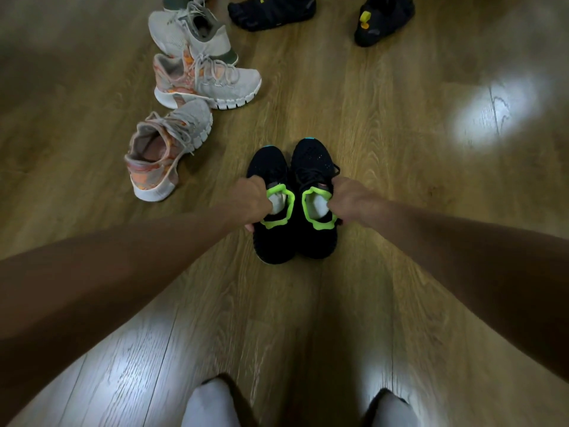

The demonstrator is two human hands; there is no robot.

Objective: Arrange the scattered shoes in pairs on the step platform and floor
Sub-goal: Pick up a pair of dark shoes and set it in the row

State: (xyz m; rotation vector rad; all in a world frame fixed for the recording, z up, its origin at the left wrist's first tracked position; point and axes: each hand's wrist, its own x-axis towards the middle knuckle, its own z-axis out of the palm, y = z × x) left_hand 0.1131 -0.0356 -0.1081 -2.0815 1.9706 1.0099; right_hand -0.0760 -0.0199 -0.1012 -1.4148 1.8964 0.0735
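Observation:
Two black sneakers with neon green collars stand side by side on the wooden floor, toes pointing away from me. My left hand (251, 203) grips the collar of the left black sneaker (269, 167). My right hand (346, 200) grips the collar of the right black sneaker (312, 157). To the upper left lie two grey sneakers with orange-pink patterns, one near (167, 147) and one farther (212, 83). Behind them sits a grey sneaker with an olive collar (187, 30). No step platform is in view.
Two black shoes with yellow details lie at the top, one in the middle (272, 10) and one to the right (383, 18). My feet in white socks (211, 405) stand at the bottom edge. Bare wooden floor (431, 149) extends to the right.

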